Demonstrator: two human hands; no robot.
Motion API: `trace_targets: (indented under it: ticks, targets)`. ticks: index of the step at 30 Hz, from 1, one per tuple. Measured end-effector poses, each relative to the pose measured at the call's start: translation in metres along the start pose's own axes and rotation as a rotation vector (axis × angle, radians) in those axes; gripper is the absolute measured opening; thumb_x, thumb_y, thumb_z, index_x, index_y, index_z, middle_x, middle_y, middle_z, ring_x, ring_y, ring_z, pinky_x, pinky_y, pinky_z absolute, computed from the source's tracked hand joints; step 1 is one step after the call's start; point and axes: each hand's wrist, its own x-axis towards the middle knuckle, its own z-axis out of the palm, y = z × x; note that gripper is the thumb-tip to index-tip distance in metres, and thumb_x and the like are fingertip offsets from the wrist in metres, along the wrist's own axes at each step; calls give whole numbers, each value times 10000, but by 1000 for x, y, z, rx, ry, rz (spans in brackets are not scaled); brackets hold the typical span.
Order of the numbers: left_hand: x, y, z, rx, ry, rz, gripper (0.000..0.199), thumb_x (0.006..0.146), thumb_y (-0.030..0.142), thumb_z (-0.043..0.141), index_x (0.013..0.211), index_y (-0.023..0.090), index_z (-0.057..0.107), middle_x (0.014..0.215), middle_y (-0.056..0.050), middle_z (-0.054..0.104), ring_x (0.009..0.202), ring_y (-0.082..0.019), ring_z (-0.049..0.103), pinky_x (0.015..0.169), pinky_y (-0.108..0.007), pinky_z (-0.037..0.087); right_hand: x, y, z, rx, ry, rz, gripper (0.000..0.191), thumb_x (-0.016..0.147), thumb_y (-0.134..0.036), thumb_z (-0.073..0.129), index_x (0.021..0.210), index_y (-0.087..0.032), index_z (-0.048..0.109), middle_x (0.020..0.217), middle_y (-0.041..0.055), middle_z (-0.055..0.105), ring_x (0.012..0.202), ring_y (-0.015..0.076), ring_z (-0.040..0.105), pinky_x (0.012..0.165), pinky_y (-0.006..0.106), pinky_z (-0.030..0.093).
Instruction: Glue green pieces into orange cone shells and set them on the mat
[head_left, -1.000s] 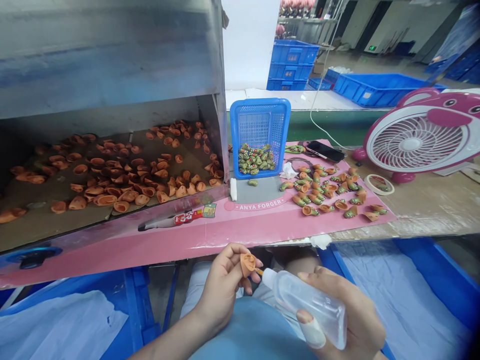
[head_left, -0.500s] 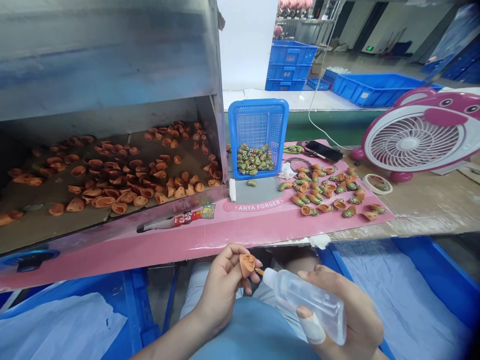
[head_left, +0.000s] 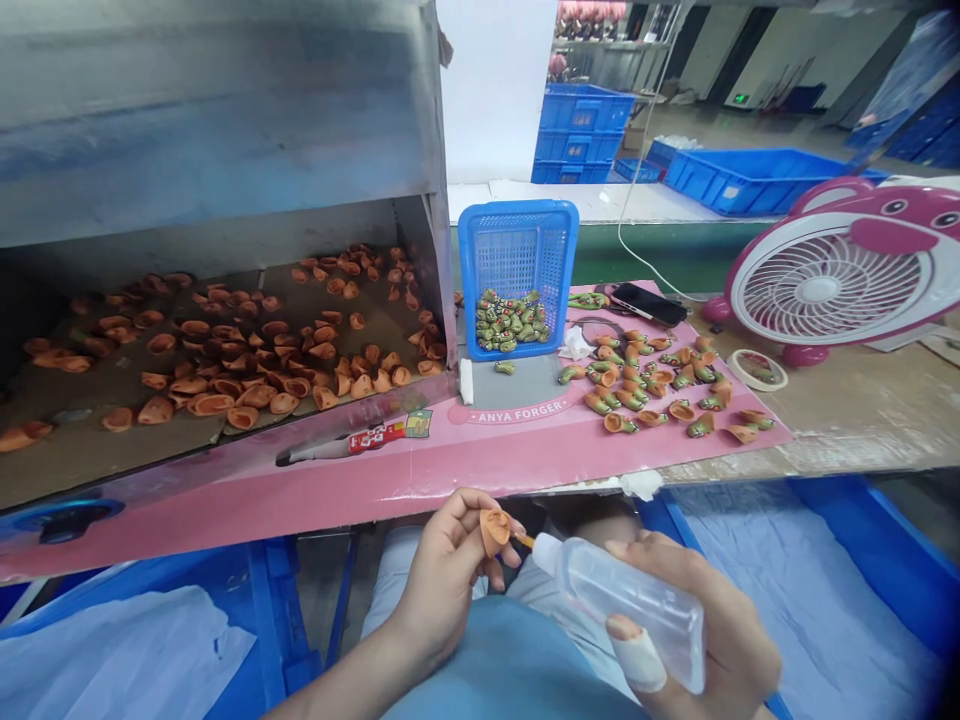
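Observation:
Between the thumb and fingers of my left hand (head_left: 450, 565) is a small orange hollow cone-like piece (head_left: 495, 532), its textured side facing me. My right hand (head_left: 697, 620) is wrapped round a clear squeeze bottle (head_left: 630, 600) with a white cap and a thin amber nozzle (head_left: 526, 540). The nozzle points left, close to the orange piece; whether it touches is hard to see. White tape covers part of my right thumb. On the pink mat (head_left: 420, 470) lie several orange pieces joined with green ones (head_left: 645, 380).
Many loose orange pieces (head_left: 217, 385) lie inside a metal hood (head_left: 225, 110) at left. A blue basket (head_left: 517, 270) holds small green pieces (head_left: 510, 322). Behind the mat are a phone (head_left: 648, 304) and a pink fan (head_left: 832, 275); a tape roll (head_left: 757, 370) is at right.
My right hand has drawn the bottle slightly right and down, so its nozzle is a little farther from the orange piece. My left hand stays in nearly the same place.

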Motion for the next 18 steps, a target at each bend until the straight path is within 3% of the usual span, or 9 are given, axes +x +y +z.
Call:
trace_targets:
  ticks: [3,5,8,10,13,18]
  targets:
    - [2,-1,-2,-27,12,3,81,759,175,509,793,161,437,738,-21,590,538,-74,505,427,-169,360,-1,3,1,71,1,145,234,716,-294,548,897,-148,529,695,49,568,573,156,548,454,235,434]
    - [6,-3,-5,-64,36,5,96,754,174,513,799,162,429,732,-18,588,529,-67,501,424,-162,351,-2,9,5,174,14,324,242,727,-343,544,883,-159,530,724,56,579,593,164,557,457,232,437]
    - [15,-4,-12,-137,88,8,115,745,166,515,807,164,418,723,-14,583,516,-58,487,412,-152,331,-6,26,17,378,3,613,280,733,-373,539,909,-158,504,756,61,580,603,170,554,504,262,456]
    - [20,-3,-18,-170,115,5,120,735,162,523,803,163,424,722,-8,577,519,-56,484,410,-150,327,-6,41,29,444,9,706,298,721,-372,557,913,-156,485,741,49,573,610,167,544,542,272,452]
    - [23,-2,-27,-195,171,17,147,704,177,559,801,163,450,706,6,568,533,-60,496,418,-150,337,-3,66,51,465,-41,711,299,722,-367,559,912,-168,441,736,27,555,632,149,520,562,243,418]
    - [26,-7,-47,-212,315,58,372,535,263,718,808,167,484,660,-10,611,483,-77,505,378,-142,323,8,105,97,525,-204,575,414,742,-343,519,1087,-174,365,873,55,555,822,186,528,709,286,412]
